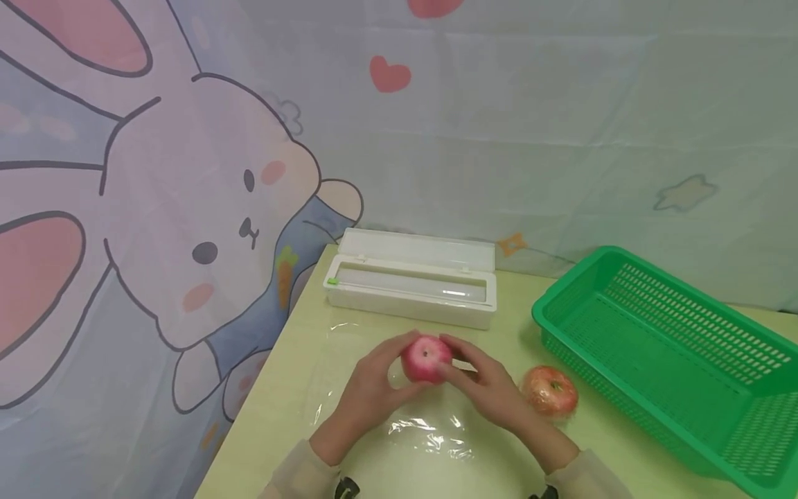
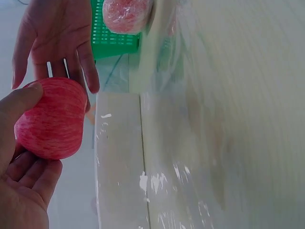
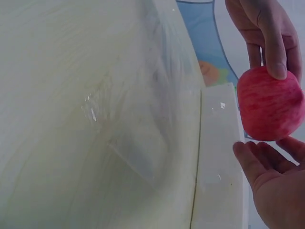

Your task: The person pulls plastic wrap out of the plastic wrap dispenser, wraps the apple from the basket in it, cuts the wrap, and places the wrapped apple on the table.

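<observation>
A bare red apple [image 1: 426,357] is held up over a sheet of clear cling film [image 1: 430,440] spread on the table. My left hand [image 1: 368,391] grips it, thumb on one side and fingers curled around the other, as the left wrist view shows. On the apple's other side is my right hand [image 1: 492,391], its fingers fairly straight and fingertips right at the apple's surface. Beside the right wrist sits a second apple [image 1: 550,394], wrapped in shiny film.
Behind the film stands a white cling film dispenser [image 1: 405,312] with its lid [image 1: 418,249] raised and a roll inside. A green plastic basket [image 1: 661,367] takes up the table's right side. A cloth printed with a rabbit [image 1: 187,159] hangs behind and to the left.
</observation>
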A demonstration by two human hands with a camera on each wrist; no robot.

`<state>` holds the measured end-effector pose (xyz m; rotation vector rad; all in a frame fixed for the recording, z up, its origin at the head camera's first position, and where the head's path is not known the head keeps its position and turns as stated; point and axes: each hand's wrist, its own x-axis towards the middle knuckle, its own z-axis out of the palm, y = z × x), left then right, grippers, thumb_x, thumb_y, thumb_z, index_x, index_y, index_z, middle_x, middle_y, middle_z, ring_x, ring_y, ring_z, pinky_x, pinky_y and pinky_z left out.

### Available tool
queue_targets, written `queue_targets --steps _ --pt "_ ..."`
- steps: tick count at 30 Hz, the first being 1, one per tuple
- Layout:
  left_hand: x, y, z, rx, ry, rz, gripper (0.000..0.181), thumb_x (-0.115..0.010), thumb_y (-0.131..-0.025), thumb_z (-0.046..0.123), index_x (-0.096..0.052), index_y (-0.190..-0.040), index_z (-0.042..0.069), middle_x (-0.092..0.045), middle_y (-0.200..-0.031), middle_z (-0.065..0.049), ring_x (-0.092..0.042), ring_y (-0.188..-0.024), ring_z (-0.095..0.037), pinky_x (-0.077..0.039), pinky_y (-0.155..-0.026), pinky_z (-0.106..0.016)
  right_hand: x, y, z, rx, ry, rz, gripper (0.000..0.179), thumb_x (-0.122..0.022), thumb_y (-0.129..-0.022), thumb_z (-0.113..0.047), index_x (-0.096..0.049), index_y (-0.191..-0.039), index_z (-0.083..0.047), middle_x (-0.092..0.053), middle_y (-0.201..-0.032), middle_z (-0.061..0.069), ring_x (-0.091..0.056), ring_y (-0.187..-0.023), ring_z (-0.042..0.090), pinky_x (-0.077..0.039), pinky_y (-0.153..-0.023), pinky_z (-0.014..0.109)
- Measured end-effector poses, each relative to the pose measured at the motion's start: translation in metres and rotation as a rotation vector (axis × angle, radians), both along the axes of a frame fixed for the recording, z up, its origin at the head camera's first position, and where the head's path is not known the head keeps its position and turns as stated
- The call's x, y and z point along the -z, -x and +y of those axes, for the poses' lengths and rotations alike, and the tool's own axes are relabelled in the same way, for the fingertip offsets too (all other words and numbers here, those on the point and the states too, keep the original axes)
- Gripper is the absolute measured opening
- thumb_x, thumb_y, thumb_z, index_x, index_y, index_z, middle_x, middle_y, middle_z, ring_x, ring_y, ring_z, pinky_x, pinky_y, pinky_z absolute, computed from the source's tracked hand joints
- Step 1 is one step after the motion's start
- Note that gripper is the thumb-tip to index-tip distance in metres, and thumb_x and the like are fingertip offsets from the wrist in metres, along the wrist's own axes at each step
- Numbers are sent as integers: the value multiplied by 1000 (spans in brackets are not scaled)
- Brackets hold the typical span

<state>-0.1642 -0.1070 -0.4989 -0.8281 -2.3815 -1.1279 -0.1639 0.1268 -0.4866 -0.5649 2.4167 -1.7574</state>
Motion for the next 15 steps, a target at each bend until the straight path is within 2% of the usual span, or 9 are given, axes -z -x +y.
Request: queue_targets --steps 3,7,15 --pt "2 1 -8 6 -12 -35 72 -95 -83 19 -63 -145 6 -70 -140 -6 -66 -130 -22 -55 -109 -38 1 2 -3 -53 6 77 58 -72 -104 -15 -50 -156 -1 -56 -154 22 -55 -141 44 -54 -109 44" --pt "5 4 -18 35 -2 -77 73 -95 -83 19 -62 -146 6 -69 -142 -7 -66 -131 -24 -56 -108 -38 7 6 -8 -119 -31 177 61 -75 -101 -13 -50 -156 -1 -57 -154 19 -56 -140 42 -55 -107 46" --pt "10 10 -37 85 2 -225 75 -94 -84 16 -58 -150 6 -65 -146 -9 -63 -135 -26 -54 -109 -40 15 15 -23 -149 -91 216 63 -80 -96 -8 -53 -153 0 -61 -149 17 -59 -138 38 -57 -104 42"
